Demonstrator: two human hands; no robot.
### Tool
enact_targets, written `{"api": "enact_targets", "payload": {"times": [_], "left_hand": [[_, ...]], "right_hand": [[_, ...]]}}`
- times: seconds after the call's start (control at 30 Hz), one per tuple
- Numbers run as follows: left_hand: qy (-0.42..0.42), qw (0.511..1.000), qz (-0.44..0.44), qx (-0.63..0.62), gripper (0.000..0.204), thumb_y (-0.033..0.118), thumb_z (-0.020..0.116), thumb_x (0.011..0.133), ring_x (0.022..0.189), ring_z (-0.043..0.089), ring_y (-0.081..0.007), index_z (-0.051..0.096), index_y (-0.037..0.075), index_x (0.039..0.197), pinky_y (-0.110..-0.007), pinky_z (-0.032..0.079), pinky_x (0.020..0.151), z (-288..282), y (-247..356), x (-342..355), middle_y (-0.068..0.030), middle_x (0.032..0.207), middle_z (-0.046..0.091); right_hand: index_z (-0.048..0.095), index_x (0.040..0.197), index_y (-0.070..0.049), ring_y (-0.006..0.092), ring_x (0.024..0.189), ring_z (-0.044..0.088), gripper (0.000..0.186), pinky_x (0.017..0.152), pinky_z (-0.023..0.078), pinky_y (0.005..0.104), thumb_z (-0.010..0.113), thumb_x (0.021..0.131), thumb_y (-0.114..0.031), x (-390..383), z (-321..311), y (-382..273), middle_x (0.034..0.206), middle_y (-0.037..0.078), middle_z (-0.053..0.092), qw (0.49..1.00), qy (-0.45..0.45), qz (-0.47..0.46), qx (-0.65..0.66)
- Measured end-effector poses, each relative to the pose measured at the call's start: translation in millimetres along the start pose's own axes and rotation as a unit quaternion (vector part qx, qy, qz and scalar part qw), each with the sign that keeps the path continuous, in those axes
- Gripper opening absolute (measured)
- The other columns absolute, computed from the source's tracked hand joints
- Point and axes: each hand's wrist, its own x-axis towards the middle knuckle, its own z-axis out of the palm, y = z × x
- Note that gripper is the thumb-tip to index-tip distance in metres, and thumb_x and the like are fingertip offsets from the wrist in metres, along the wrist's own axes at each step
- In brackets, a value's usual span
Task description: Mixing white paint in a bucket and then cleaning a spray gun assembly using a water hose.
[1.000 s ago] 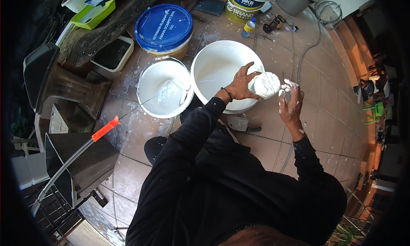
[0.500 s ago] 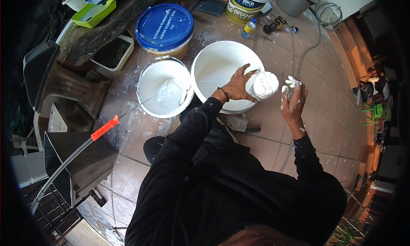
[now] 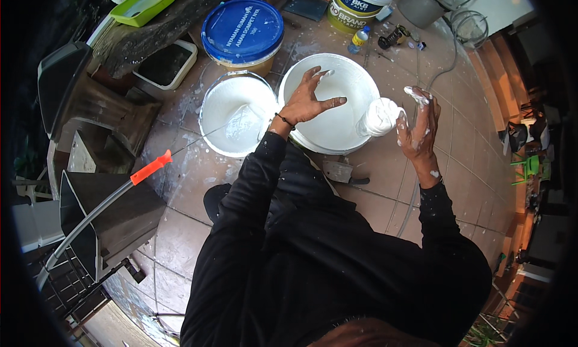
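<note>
The left hand (image 3: 308,104) is over the large white tub (image 3: 359,81) with its fingers spread and its thumb out, grasping nothing; a dab of white sits on one finger. The right hand (image 3: 418,125) is raised to the right of the tub, its fingers part bent and smeared with white paste. Beside it, at the tub's right rim, is the white cup (image 3: 378,118), tilted, with thick white paste heaped at its mouth. The cup's edge comes right up to the right hand's fingers, but whether they grip it I cannot tell.

The tub is white inside, and the depth of anything in it is unclear. Just left of it stands a smaller white bucket (image 3: 212,117) with a shiny wet white patch at its bottom. Behind that, a tub with a blue lid (image 3: 242,32) is covered, its contents hidden. Farther left, a pale rectangular basin (image 3: 183,71) has a dark interior. At the top, near a small bottle (image 3: 357,40) with a blue cap, stands a yellow-green and dark blue pail (image 3: 345,20). A scraper (image 3: 337,171) lies on the tiled floor (image 3: 385,193) below the large tub.
</note>
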Motion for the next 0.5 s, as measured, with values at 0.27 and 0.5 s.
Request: {"api": "enact_targets", "payload": {"times": [0.27, 0.5], "left_hand": [[0.037, 0.999, 0.000, -0.026, 0.095, 0.060, 0.080, 0.074, 0.137, 0.042, -0.0420, 0.045, 0.007, 0.145, -0.047, 0.042, 0.110, -9.0, 12.8, -27.7, -0.0232, 0.154, 0.031], [0.129, 0.990, 0.005, -0.063, 0.088, 0.053, 0.082, 0.075, 0.136, 0.044, -0.0418, 0.052, 0.002, 0.139, -0.047, 0.043, 0.109, -21.5, 5.8, -41.7, -0.0243, 0.150, 0.038]], "right_hand": [[0.047, 0.134, 0.003, 0.0397, 0.124, 0.050, 0.051, 0.106, 0.039, 0.0451, 0.058, 0.088, -0.016, 24.0, 0.9, -30.1, 0.133, 0.023, 0.051, 0.990, -0.048, 0.016, 0.133], [0.046, 0.134, 0.003, 0.0374, 0.122, 0.052, 0.048, 0.103, 0.042, 0.0421, 0.056, 0.088, -0.006, 39.0, 17.6, -48.3, 0.135, 0.022, 0.049, 0.990, 0.005, -0.010, 0.144]]}}
